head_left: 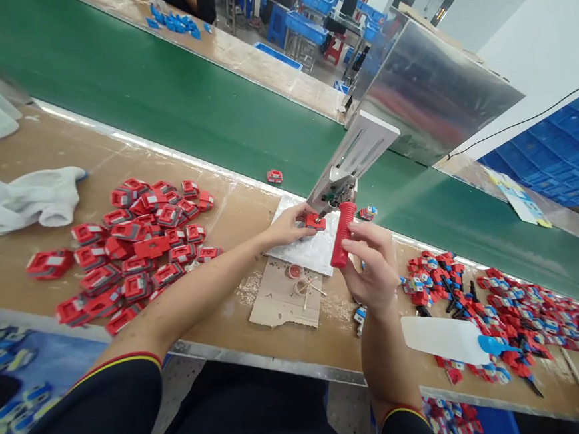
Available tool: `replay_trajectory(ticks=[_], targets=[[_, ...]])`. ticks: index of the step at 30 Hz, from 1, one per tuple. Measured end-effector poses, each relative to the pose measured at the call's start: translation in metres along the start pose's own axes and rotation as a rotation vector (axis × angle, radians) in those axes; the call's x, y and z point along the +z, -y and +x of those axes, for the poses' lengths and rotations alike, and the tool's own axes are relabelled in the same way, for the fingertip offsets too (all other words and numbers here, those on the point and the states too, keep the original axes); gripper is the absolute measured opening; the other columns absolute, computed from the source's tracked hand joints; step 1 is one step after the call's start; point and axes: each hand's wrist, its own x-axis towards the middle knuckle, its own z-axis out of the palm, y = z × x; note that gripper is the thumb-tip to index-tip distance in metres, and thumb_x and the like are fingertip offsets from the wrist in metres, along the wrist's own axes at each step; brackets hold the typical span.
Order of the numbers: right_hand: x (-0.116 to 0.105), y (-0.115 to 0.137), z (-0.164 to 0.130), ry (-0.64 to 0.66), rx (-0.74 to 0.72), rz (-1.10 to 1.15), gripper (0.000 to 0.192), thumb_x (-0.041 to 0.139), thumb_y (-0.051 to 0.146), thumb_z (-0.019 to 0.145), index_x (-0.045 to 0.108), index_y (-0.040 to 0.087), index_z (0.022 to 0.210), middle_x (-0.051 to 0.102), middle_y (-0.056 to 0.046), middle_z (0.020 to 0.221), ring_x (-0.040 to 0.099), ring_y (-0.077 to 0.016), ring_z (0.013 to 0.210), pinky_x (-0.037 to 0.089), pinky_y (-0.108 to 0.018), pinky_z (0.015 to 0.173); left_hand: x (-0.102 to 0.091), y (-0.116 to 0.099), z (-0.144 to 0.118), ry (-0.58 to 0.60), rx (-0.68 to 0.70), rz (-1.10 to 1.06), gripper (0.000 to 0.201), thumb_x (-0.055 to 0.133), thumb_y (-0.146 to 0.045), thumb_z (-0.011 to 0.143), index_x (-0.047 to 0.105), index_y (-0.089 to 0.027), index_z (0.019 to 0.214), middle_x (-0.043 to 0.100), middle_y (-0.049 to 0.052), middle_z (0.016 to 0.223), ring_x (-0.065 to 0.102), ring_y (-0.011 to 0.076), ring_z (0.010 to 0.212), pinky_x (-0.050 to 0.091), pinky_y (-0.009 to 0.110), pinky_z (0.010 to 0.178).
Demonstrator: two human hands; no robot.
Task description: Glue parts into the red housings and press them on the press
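My left hand [293,226] pinches a small red plastic toy part [315,222] on the pale base plate [317,251], under the tip of a hand press [340,185]. The fingers of my right hand [376,270] rest closed around the red ribbed handle [343,237] of that press, which tilts to one side. Below the plate, a torn piece of cardboard [283,298] carries a small round tub of red stuff [294,271] and some cotton swabs [309,289].
To the left lies a heap of red toy parts [136,246]; a white glove [42,200] is behind it. On the right, a white bottle with a blue nozzle [444,340] lies by piles of red, white and blue parts [538,314]. A green conveyor belt [175,105] runs behind, carrying one red part [275,176].
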Motion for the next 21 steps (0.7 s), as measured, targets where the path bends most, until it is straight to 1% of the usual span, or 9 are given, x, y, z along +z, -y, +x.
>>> replay_trajectory(ticks=[2, 4, 5, 7, 9, 11, 14, 17, 21], targets=[[0.009, 0.001, -0.020, -0.087, 0.236, 0.191, 0.036, 0.066, 0.021, 0.097, 0.062, 0.036, 0.129, 0.066, -0.008, 0.136, 0.069, -0.0253, 0.121, 0.063, -0.044, 0.090, 0.000, 0.001, 0.001, -0.001, 0.004, 0.001, 0.037, 0.085, -0.018, 0.071, 0.066, -0.016, 0.103, 0.075, 0.007, 0.103, 0.071, 0.0196, 0.095, 0.055, 0.041, 0.100], [0.015, 0.002, -0.028, -0.155, 0.488, 0.463, 0.025, 0.062, 0.039, 0.102, 0.059, 0.034, 0.126, 0.066, -0.009, 0.137, 0.072, -0.0253, 0.114, 0.065, -0.042, 0.083, 0.000, 0.002, 0.001, 0.005, 0.005, 0.003, 0.037, 0.085, -0.018, 0.070, 0.067, -0.016, 0.103, 0.075, 0.006, 0.101, 0.071, 0.0191, 0.093, 0.056, 0.040, 0.098], [0.017, 0.003, -0.026, -0.146, 0.600, 0.601, 0.027, 0.060, 0.050, 0.102, 0.058, 0.032, 0.123, 0.068, -0.010, 0.134, 0.075, -0.0250, 0.107, 0.065, -0.041, 0.078, -0.001, 0.002, 0.001, 0.009, 0.007, 0.005, 0.038, 0.086, -0.018, 0.071, 0.067, -0.016, 0.104, 0.075, 0.006, 0.100, 0.071, 0.0190, 0.093, 0.056, 0.040, 0.097], [0.017, 0.007, -0.016, -0.056, 0.783, 0.812, 0.038, 0.061, 0.064, 0.098, 0.056, 0.030, 0.114, 0.073, -0.009, 0.120, 0.077, -0.0235, 0.092, 0.064, -0.037, 0.069, -0.001, 0.000, 0.001, 0.014, 0.011, 0.007, 0.038, 0.085, -0.019, 0.072, 0.067, -0.016, 0.105, 0.074, 0.006, 0.100, 0.071, 0.0188, 0.094, 0.056, 0.039, 0.096], [0.014, 0.011, 0.000, 0.019, 0.910, 0.906, 0.044, 0.071, 0.066, 0.091, 0.052, 0.028, 0.103, 0.076, -0.005, 0.105, 0.076, -0.0208, 0.081, 0.060, -0.032, 0.061, -0.001, -0.001, 0.001, 0.015, 0.013, 0.005, 0.037, 0.084, -0.019, 0.073, 0.066, -0.016, 0.105, 0.074, 0.005, 0.100, 0.071, 0.0185, 0.094, 0.056, 0.038, 0.096], [0.010, 0.016, 0.012, 0.025, 0.976, 0.934, 0.046, 0.081, 0.060, 0.086, 0.049, 0.028, 0.096, 0.075, -0.001, 0.093, 0.072, -0.0166, 0.071, 0.054, -0.025, 0.052, 0.000, -0.001, 0.001, 0.013, 0.014, -0.001, 0.036, 0.083, -0.018, 0.073, 0.066, -0.016, 0.105, 0.074, 0.005, 0.099, 0.071, 0.0180, 0.093, 0.056, 0.037, 0.095], [0.006, 0.021, 0.019, -0.019, 1.010, 0.983, 0.047, 0.086, 0.054, 0.083, 0.048, 0.027, 0.091, 0.072, 0.003, 0.084, 0.064, -0.0114, 0.059, 0.045, -0.020, 0.044, 0.001, 0.000, 0.001, 0.012, 0.014, -0.012, 0.036, 0.083, -0.016, 0.073, 0.066, -0.015, 0.105, 0.075, 0.005, 0.100, 0.071, 0.0174, 0.091, 0.057, 0.036, 0.092], [0.007, 0.023, 0.016, -0.031, 1.036, 1.024, 0.046, 0.088, 0.053, 0.081, 0.051, 0.027, 0.089, 0.071, 0.004, 0.083, 0.060, -0.0093, 0.056, 0.043, -0.019, 0.043, 0.002, 0.001, 0.001, 0.016, 0.010, -0.014, 0.038, 0.082, -0.017, 0.074, 0.066, -0.015, 0.108, 0.075, 0.006, 0.102, 0.071, 0.0172, 0.090, 0.057, 0.035, 0.089], [0.014, 0.020, 0.011, -0.030, 1.064, 1.014, 0.049, 0.091, 0.051, 0.078, 0.049, 0.026, 0.087, 0.071, 0.004, 0.082, 0.058, -0.0098, 0.054, 0.040, -0.020, 0.043, 0.001, 0.002, 0.001, 0.023, 0.007, -0.003, 0.038, 0.082, -0.018, 0.076, 0.066, -0.015, 0.110, 0.075, 0.007, 0.105, 0.071, 0.0175, 0.091, 0.056, 0.035, 0.089]])
